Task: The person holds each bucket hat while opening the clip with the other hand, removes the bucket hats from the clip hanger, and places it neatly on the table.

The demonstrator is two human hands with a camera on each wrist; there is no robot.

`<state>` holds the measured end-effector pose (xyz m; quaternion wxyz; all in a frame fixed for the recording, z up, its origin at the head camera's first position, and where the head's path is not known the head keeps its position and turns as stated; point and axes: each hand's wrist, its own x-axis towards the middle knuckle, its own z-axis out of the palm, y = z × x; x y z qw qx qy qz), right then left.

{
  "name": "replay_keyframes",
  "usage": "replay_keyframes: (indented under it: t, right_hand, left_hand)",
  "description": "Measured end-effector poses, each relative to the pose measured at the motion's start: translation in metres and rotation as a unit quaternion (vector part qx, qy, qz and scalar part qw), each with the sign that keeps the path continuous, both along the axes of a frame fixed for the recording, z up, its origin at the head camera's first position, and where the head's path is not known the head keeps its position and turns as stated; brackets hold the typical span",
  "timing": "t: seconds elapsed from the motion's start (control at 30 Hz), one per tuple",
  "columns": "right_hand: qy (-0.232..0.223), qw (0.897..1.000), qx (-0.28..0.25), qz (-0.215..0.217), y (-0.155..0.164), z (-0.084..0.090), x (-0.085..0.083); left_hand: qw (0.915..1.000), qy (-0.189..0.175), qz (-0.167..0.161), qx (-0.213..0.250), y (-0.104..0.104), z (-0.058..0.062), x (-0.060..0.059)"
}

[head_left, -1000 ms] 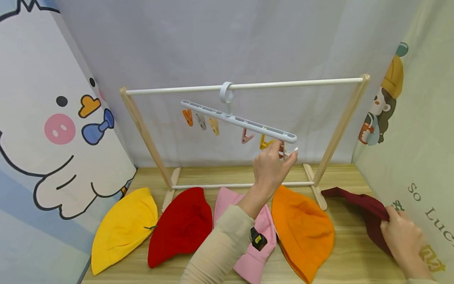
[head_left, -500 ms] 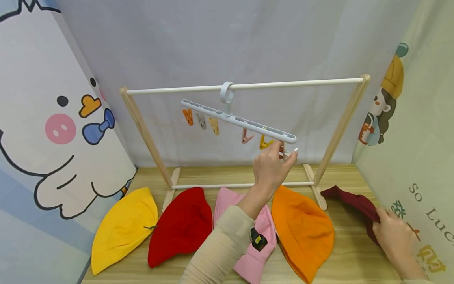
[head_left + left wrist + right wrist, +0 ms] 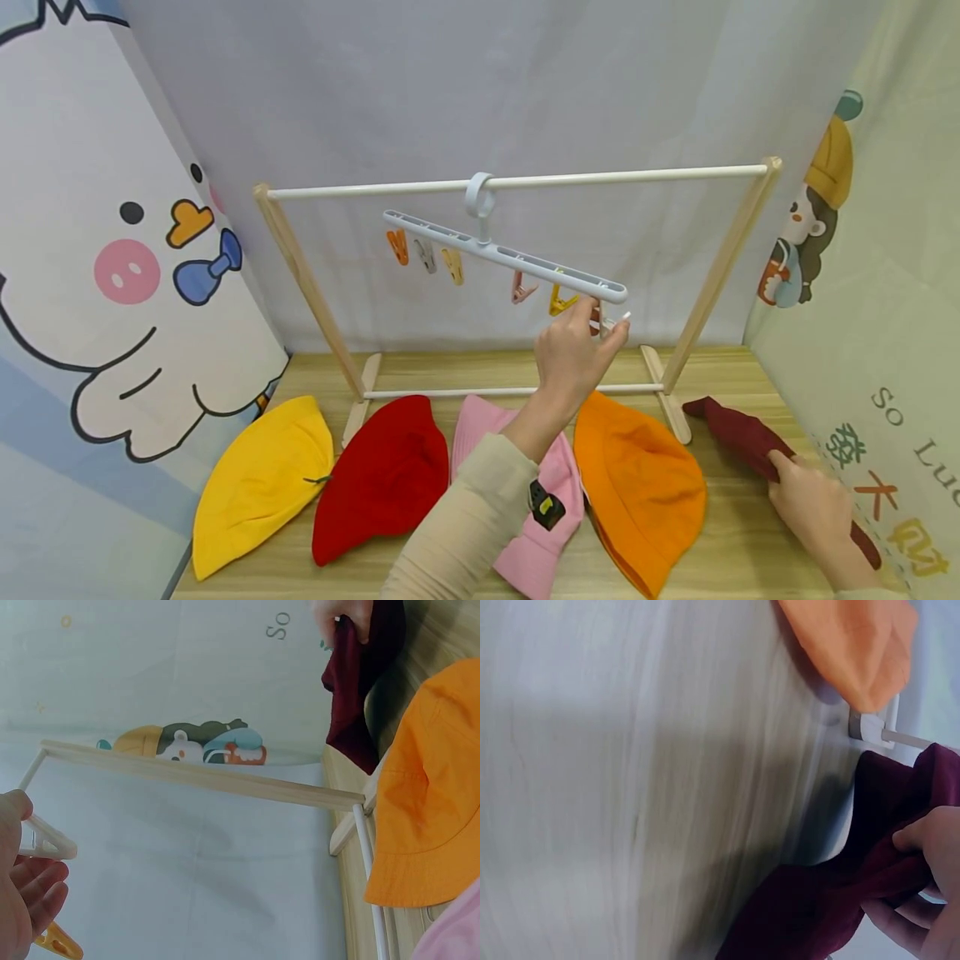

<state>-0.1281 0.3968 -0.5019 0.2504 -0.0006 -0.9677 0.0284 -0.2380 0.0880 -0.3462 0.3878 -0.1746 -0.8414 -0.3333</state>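
My left hand (image 3: 570,346) is at the right end of the pale blue hanger (image 3: 510,258), pinching a white clothespin (image 3: 49,841) between thumb and fingers. The hanger hangs by its ring from the rack's top bar. To the right, my right hand (image 3: 810,500) grips a maroon bucket hat (image 3: 738,435) by its edge. In the right wrist view its cloth (image 3: 889,877) is bunched under the thumb. The hat is raised at the hand, with a shadow on the table beneath it. Nearest the left hand on the hanger is a yellow clothespin (image 3: 561,300).
Yellow (image 3: 262,483), red (image 3: 382,483), pink (image 3: 558,475) and orange (image 3: 641,487) bucket hats lie in a row on the wooden table (image 3: 738,542). Behind them stands the rack (image 3: 716,267). Several other clothespins (image 3: 452,267) hang along the hanger. Printed cloth walls enclose the sides.
My right hand has moved left with the maroon hat, which now looks narrower and more bunched in the head view. My left hand has kept its place at the clothespin.
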Motion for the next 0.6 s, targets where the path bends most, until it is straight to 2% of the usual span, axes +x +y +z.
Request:
replay_keyframes:
  t: [0.17,0.43,0.6]
  right_hand:
    - [-0.035,0.999,-0.001,0.004,-0.003,-0.005,-0.002]
    - [-0.116,0.992,-0.040,-0.016,-0.009,-0.009,-0.004]
    - [-0.140,0.989,-0.039,-0.010,-0.013,-0.015,-0.006]
  left_hand:
    - [1.0000,0.001,-0.001,0.000,0.000,0.000,0.000]
    - [1.0000,0.001,-0.001,0.001,0.000,-0.001,0.000]
    - [1.0000,0.002,0.000,0.003,0.000,0.000,0.000]
